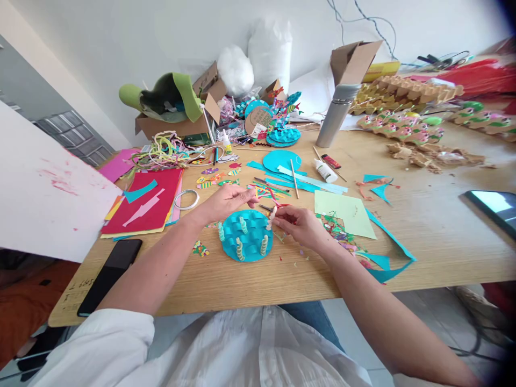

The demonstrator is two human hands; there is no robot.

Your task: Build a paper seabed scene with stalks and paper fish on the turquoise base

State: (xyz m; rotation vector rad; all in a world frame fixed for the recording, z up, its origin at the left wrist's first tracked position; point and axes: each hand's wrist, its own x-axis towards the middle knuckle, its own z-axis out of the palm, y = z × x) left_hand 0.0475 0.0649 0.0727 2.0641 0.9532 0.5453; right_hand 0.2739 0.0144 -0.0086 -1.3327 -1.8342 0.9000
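Note:
A round blue paper disc with woven paper strips lies on the table at the centre. Several pale, spiral-twisted pipe cleaners stand up from it. My right hand pinches another pale pipe cleaner coil at the disc's right edge. Over the disc's far side is my left hand, its thumb and fingers pressed together; whatever they may hold is hidden. Beyond the fingers lie scissors, partly covered, and thin coloured strips.
Paper fish and a roll of white tape lie to the left, near red paper and a phone. A glue bottle, grey flask, green sheet and blue scraps are on the right.

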